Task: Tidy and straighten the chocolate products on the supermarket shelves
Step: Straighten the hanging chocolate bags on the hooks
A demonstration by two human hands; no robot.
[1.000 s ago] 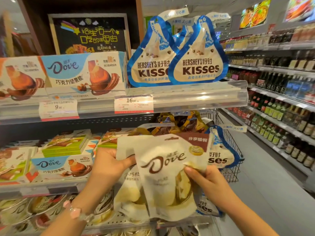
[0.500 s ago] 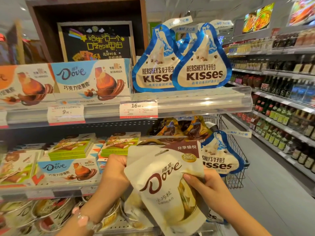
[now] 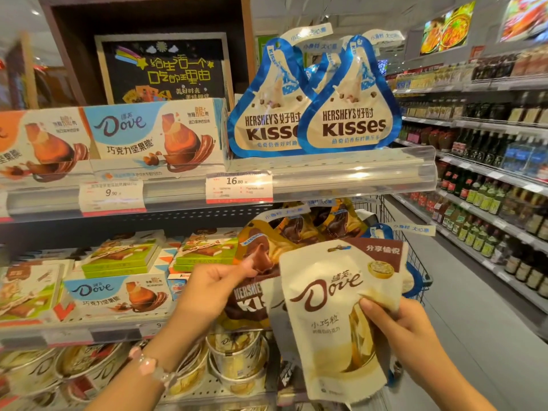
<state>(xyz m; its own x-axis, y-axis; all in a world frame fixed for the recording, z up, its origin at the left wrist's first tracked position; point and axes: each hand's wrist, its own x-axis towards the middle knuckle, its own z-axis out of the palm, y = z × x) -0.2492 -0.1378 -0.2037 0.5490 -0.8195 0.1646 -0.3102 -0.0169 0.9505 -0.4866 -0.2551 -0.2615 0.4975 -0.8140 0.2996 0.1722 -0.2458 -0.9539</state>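
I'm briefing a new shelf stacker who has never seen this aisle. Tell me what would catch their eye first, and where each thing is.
First, the cream Dove pouch in the foreground, pinched by the right hand. Next, the two blue-and-white Hershey's Kisses bags standing on the top shelf, right of the Dove boxes. The left hand grips a brown Kisses bag at the middle shelf.

Reads "Dove" on white pouch [image 3: 338,315], on top-shelf box [image 3: 154,134] and on lower box [image 3: 115,295]. "HERSHEY'S KISSES" on two blue bags [image 3: 350,114] up top; partly legible "HERSHE… KI" on brown bag [image 3: 249,298]. Price tags: "9.90" [image 3: 112,197] and "16.80" [image 3: 239,186] on shelf rail. Chinese characters on chalkboard sign [image 3: 166,69].
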